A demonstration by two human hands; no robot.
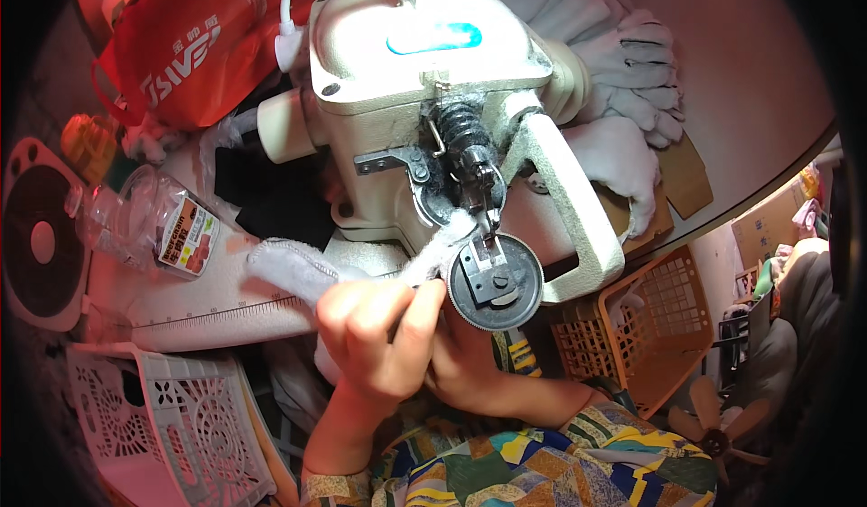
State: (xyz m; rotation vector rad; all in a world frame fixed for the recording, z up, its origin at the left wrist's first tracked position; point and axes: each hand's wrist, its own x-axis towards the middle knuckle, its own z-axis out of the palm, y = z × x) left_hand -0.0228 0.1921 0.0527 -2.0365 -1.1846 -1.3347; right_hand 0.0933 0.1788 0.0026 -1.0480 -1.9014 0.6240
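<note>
Stitching underway: left hand [375,326] pinches white knitted fabric [298,268] fed under cream metal sewing machine's [424,83] needle; right hand's [470,362] grip hidden, cannot tell.

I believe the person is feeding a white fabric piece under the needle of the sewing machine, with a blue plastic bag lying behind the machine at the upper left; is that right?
Not quite: the head view shows the plastic bag behind the sewing machine is red, not blue. The rest holds: the left hand and right hand feed a white fabric piece under the needle.
</note>
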